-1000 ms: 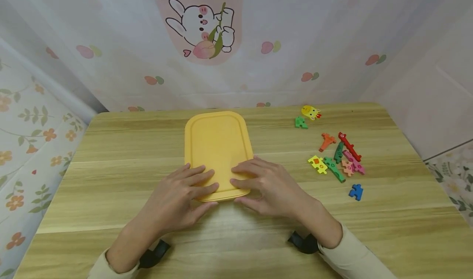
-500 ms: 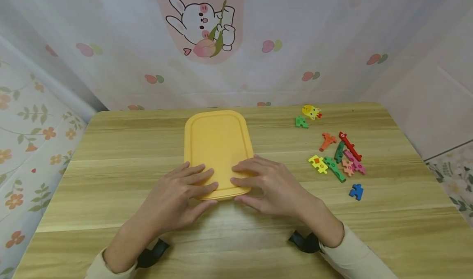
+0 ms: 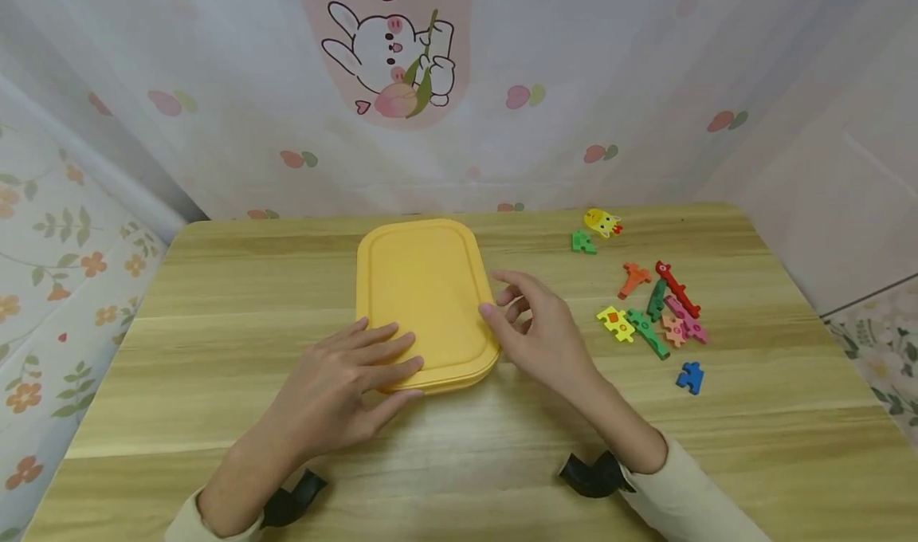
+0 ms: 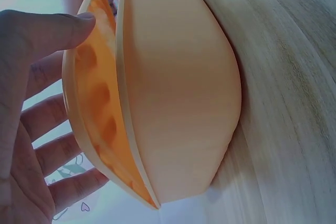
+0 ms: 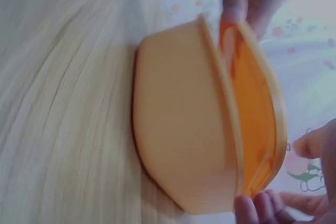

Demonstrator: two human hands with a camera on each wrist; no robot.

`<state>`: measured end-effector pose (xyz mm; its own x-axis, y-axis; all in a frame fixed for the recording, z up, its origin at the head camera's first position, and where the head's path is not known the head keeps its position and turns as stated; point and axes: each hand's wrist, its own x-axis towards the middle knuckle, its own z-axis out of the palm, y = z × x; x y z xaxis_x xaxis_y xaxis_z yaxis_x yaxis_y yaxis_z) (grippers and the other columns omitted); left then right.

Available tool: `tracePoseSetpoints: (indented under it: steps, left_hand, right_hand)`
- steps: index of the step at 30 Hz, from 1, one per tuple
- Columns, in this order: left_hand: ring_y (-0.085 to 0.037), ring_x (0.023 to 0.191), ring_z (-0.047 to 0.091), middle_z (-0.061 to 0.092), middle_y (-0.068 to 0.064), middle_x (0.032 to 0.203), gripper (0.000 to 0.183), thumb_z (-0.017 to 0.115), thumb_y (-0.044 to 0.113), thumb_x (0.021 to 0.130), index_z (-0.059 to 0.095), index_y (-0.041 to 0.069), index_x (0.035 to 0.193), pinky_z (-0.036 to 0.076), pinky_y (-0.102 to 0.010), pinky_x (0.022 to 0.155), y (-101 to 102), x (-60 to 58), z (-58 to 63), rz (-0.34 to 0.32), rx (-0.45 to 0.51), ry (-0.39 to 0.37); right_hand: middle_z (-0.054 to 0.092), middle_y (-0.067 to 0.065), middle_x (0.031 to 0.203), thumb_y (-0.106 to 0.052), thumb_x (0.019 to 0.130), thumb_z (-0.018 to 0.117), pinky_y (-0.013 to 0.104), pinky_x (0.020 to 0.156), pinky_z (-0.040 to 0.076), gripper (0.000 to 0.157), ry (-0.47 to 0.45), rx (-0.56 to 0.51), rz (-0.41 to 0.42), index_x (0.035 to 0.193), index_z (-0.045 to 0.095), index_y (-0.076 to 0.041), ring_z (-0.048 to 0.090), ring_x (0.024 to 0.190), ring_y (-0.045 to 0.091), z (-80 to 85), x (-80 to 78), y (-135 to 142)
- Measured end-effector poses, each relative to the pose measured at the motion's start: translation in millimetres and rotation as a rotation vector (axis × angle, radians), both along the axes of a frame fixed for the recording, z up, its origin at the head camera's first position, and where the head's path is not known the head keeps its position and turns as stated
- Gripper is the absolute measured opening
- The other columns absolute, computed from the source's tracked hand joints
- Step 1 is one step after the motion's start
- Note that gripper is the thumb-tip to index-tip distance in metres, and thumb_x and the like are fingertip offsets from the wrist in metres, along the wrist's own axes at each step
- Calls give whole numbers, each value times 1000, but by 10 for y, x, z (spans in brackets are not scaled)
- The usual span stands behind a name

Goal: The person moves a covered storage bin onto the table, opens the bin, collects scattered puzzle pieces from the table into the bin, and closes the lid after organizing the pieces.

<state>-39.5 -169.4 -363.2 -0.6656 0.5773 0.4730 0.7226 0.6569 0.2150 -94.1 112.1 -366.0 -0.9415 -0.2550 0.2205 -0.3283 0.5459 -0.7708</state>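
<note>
A yellow plastic box stands on the table under its matching yellow lid. The left wrist view shows the lid's near edge raised, a wedge-shaped gap between it and the box rim. My left hand holds the lid's near left corner, thumb at the underside of the edge and fingers spread on top. At the right side is my right hand, fingers bent, thumb tip close to the lid's edge. In the right wrist view its fingertips are right at the box rim, with the thumb apart from the lid.
Several colourful jigsaw-like pieces, among them a blue piece, a red piece and a yellow animal head, lie to the right on the wooden table. A printed curtain hangs behind the far edge.
My right hand has moved from the lid's near edge up to its right side, its fingers leaving the top. My left hand has stayed at the near left corner.
</note>
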Motion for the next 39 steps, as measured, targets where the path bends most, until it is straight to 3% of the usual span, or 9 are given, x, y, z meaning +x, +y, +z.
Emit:
tracePoseSetpoints:
  steps: [3,11,16,23,32,35,39]
  left_hand:
    - [-28,117,76,79,-3,124,33,89,37,83,85,22,113,58,-56,106,-5,4,-7,-4,17,11]
    - [-28,116,77,80,-3,123,36,92,34,79,85,22,112,59,-56,104,-4,3,-9,-5,42,26]
    - [-27,117,76,79,-1,124,35,91,36,81,85,23,113,58,-55,106,-41,64,-8,17,18,9]
    - [-25,115,77,80,0,123,29,85,40,87,85,24,111,59,-53,104,-157,172,-24,26,1,9]
    - [-28,130,69,76,-2,132,38,81,45,92,81,20,121,52,-55,114,-100,56,-6,55,53,-23]
    - [-34,139,60,68,-10,143,43,79,38,94,75,15,130,50,-58,113,-83,-18,0,128,163,-14]
    - [-40,141,51,55,-22,151,55,77,14,93,60,3,144,49,-52,108,-114,-109,32,311,402,-48]
  right_hand:
    - [66,10,105,-25,99,75,24,66,56,53,-155,-57,-1,147,58,-9,65,82,17,2,-22,5]
    - [72,17,104,-19,102,72,41,55,63,61,-467,-256,54,157,48,-9,68,64,19,8,-59,3]
    - [72,16,111,-15,100,72,40,62,66,65,-592,-394,67,159,44,-14,74,74,19,-22,-26,-30]
    - [70,20,122,-9,101,70,31,63,66,69,-668,-539,106,163,38,-13,76,78,18,-146,81,-161]
    - [69,17,124,-6,101,68,29,63,65,68,-641,-571,78,162,39,-14,77,78,17,-84,-8,-110]
    - [68,16,123,-4,102,67,30,63,66,68,-611,-567,85,163,39,-15,78,80,17,-50,-20,-72]
    - [68,14,122,-4,102,67,31,64,66,68,-585,-572,108,163,38,-16,78,80,17,-13,-23,-51]
